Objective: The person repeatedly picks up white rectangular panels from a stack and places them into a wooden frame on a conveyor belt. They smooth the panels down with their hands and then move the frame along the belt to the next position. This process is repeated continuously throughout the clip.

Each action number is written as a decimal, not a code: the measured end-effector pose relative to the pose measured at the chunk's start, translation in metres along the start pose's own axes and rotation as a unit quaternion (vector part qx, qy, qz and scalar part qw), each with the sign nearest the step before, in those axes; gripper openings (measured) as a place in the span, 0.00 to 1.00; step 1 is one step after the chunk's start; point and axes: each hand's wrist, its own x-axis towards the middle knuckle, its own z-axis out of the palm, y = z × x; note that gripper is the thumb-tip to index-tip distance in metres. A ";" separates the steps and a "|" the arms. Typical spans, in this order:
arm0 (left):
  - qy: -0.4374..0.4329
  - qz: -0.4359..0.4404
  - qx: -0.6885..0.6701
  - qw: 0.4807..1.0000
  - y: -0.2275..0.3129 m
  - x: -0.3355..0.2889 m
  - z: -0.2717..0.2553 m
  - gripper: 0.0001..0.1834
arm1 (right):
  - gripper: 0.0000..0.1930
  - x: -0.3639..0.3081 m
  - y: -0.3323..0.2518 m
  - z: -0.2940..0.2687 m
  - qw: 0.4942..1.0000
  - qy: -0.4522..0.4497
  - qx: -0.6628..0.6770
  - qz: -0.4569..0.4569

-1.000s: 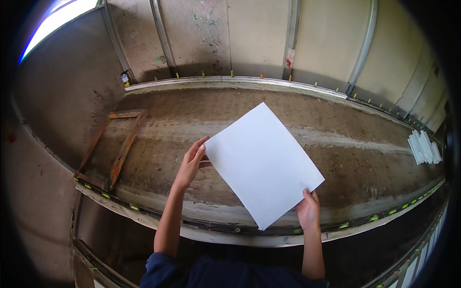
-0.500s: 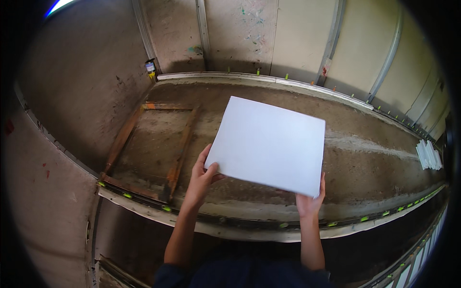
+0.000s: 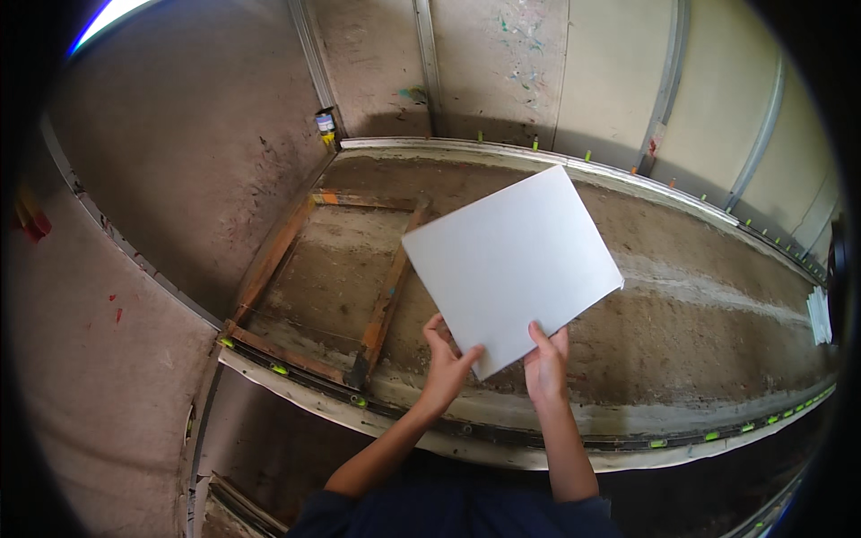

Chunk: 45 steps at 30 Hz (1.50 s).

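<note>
A blank white rectangular board (image 3: 516, 269) is held up over the long brown-stained table, tilted so that one corner points toward me. My left hand (image 3: 446, 372) grips its lower left edge near that corner, with the thumb on the face and the fingers mostly behind. On the lower right edge, my right hand (image 3: 547, 368) has its thumb on the front and the other fingers at the edge and behind. The back of the board is hidden.
An open wooden frame (image 3: 388, 291) lies on the left part of the table (image 3: 691, 336). Green clips (image 3: 659, 444) line its near edge. A small bottle (image 3: 325, 123) hangs at the back left corner. White strips (image 3: 819, 316) lie at the far right.
The board has turned counterclockwise in my hands, with one corner now toward me. My hands have come closer together, and the right thumb now shows on its face. The view has shifted left.
</note>
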 end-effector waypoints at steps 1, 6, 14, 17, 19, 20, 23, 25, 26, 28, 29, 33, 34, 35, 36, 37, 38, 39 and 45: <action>0.028 -0.026 -0.012 0.999 0.008 0.005 -0.007 0.37 | 0.30 -0.001 -0.001 -0.002 1.000 -0.007 -0.011 0.004; 0.087 0.033 -0.016 0.996 0.027 0.049 -0.076 0.34 | 0.33 -0.002 0.001 -0.005 0.995 -0.038 -0.090 0.021; -0.161 0.062 0.187 0.967 0.050 0.093 -0.192 0.30 | 0.31 0.017 0.048 0.043 0.989 0.017 -0.146 -0.004; -0.196 0.060 0.211 0.956 0.055 0.105 -0.250 0.29 | 0.30 0.032 0.089 0.081 0.972 0.067 -0.218 -0.049; -0.208 0.055 0.224 0.951 0.061 0.110 -0.299 0.29 | 0.30 0.035 0.124 0.115 0.952 0.089 -0.278 -0.097; -0.212 0.055 0.238 0.946 0.070 0.113 -0.322 0.28 | 0.31 0.034 0.142 0.134 0.940 0.095 -0.304 -0.122; -0.225 0.107 0.284 0.926 0.069 0.136 -0.397 0.25 | 0.33 0.034 0.184 0.164 0.908 0.072 -0.386 -0.146; -0.171 0.141 0.299 0.928 0.078 0.156 -0.437 0.21 | 0.33 0.042 0.209 0.182 0.902 0.070 -0.404 -0.134; -0.143 0.159 0.294 0.932 0.076 0.172 -0.457 0.20 | 0.33 0.046 0.221 0.193 0.900 0.073 -0.412 -0.118; -0.100 0.175 0.327 0.923 0.068 0.199 -0.489 0.19 | 0.33 0.057 0.242 0.215 0.895 0.078 -0.430 -0.092; -0.087 0.172 0.364 0.911 0.065 0.209 -0.499 0.18 | 0.33 0.064 0.252 0.217 0.901 0.064 -0.419 -0.094; -0.077 0.184 0.434 0.879 0.035 0.232 -0.514 0.17 | 0.33 0.086 0.285 0.228 0.904 0.059 -0.418 -0.071; -0.082 0.201 0.452 0.865 0.027 0.235 -0.517 0.17 | 0.32 0.091 0.295 0.225 0.908 0.057 -0.408 -0.075; -0.088 0.219 0.470 0.851 0.018 0.238 -0.517 0.17 | 0.32 0.094 0.304 0.221 0.912 0.056 -0.399 -0.079; -0.092 0.236 0.486 0.836 0.014 0.238 -0.517 0.17 | 0.32 0.094 0.310 0.222 0.910 0.049 -0.404 -0.076; -0.092 0.242 0.499 0.827 0.010 0.240 -0.518 0.17 | 0.32 0.093 0.314 0.222 0.908 0.042 -0.409 -0.073; -0.091 0.249 0.512 0.817 0.008 0.241 -0.519 0.17 | 0.32 0.093 0.319 0.222 0.907 0.036 -0.414 -0.070; -0.095 0.253 0.521 0.810 0.005 0.240 -0.516 0.18 | 0.32 0.090 0.320 0.222 0.905 0.043 -0.419 -0.052; -0.105 0.235 0.566 0.783 -0.006 0.234 -0.510 0.19 | 0.32 0.090 0.328 0.224 0.901 0.044 -0.431 -0.021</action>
